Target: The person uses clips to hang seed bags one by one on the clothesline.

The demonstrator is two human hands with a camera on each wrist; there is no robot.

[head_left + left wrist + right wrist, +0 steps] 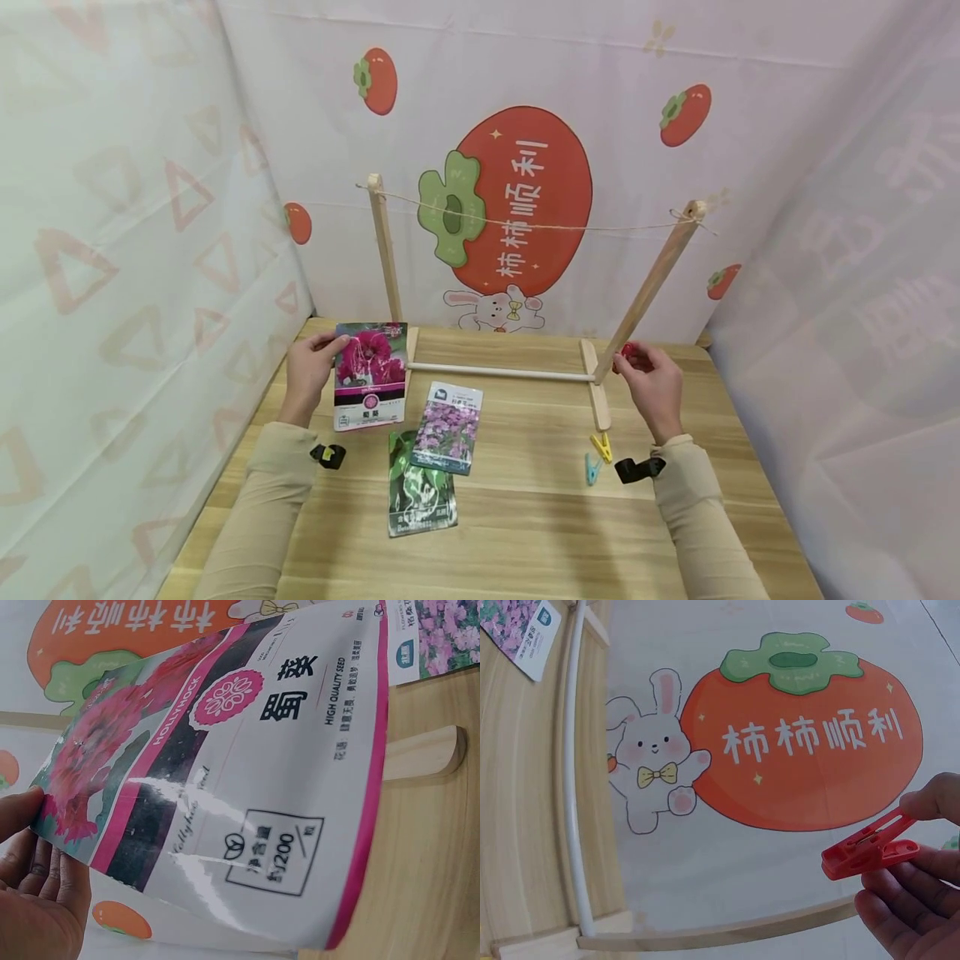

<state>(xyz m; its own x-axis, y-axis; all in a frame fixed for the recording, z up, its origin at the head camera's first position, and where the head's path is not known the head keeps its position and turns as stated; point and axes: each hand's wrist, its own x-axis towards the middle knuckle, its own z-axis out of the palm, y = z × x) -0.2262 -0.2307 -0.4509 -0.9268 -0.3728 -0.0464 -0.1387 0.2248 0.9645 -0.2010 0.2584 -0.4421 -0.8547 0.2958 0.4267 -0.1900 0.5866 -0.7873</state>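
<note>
My left hand (309, 377) pinches the upper left edge of a hollyhock seed packet (370, 379), which is held up with its pink flower picture at the top. In the left wrist view the thumb lies on the front of the packet (225, 772) and the other fingers are behind it. My right hand (654, 383) holds a red clothespin (870, 847) between thumb and fingers, beside the right post of a wooden frame. A string (525, 225) is tied between the two wooden posts (384, 250) above the table.
Two more seed packets lie overlapping on the table: a purple-flowered one (447, 427) over a green one (422, 500). A yellow clothespin (602, 447) and a blue clothespin (592, 469) lie near the right foot (600, 408). A white rod (502, 372) joins the posts low down.
</note>
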